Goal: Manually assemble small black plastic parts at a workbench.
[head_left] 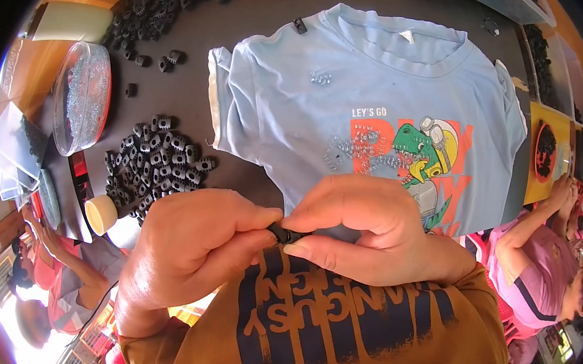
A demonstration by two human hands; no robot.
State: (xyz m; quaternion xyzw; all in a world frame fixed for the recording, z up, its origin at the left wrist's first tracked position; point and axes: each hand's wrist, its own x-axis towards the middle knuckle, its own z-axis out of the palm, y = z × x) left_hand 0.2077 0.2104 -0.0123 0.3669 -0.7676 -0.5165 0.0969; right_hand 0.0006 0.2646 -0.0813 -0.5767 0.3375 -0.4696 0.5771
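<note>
The left hand (194, 246) is curled into a loose fist, and a small black plastic part (286, 235) is pinched at its left end between the thumb and forefinger. The right hand (363, 229) is closed on the same part from the other side, its fingertips (300, 250) pressed against it, so that the two hands are brought together just above the person's chest. The part is held in the air at the near edge of the dark table (263, 15), in front of a brown shirt with dark print (335, 329).

Beyond the hands a light blue T-shirt (297, 107) with a green dinosaur print is spread flat on the table. Small clear springs (348, 152) are scattered on its front, and a few more (320, 78) lie higher up near the sleeve. To the left a heap of black toothed parts (159, 161) is gathered, with a larger heap (162, 4) at the far edge. A round clear lidded container (82, 97) is stood near the left rim, and a small cream-coloured cap (101, 213) is seen near the closer heap. Another person in a pink top (538, 270) is seated at the right.
</note>
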